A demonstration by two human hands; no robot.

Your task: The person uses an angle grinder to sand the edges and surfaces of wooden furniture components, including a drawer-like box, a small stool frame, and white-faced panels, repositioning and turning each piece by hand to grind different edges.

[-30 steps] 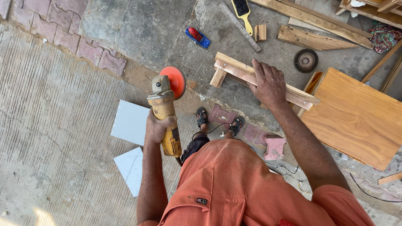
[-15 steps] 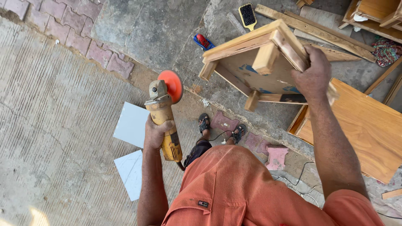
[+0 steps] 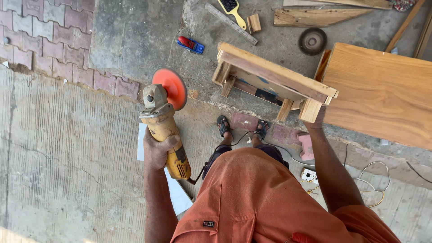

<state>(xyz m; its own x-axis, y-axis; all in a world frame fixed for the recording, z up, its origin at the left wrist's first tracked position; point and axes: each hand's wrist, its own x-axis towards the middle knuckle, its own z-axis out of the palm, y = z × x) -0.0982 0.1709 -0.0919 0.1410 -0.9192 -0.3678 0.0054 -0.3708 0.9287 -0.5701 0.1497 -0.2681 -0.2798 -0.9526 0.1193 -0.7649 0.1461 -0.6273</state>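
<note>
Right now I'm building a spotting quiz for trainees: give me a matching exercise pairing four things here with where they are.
Things:
1. angle grinder
2. wooden stool frame
3. yellow-handled brush
4. dark round disc

Places:
A. on the ground by the wide plank
B. in the left hand
C. at the top edge, on concrete
D. gripped at one leg by the right hand

Pairs: 1-B, 2-D, 3-C, 4-A

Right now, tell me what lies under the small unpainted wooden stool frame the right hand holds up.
Under the wooden stool frame lies grey concrete ground, with a dark patch visible between its rails. The right hand is mostly hidden behind one leg.
</note>
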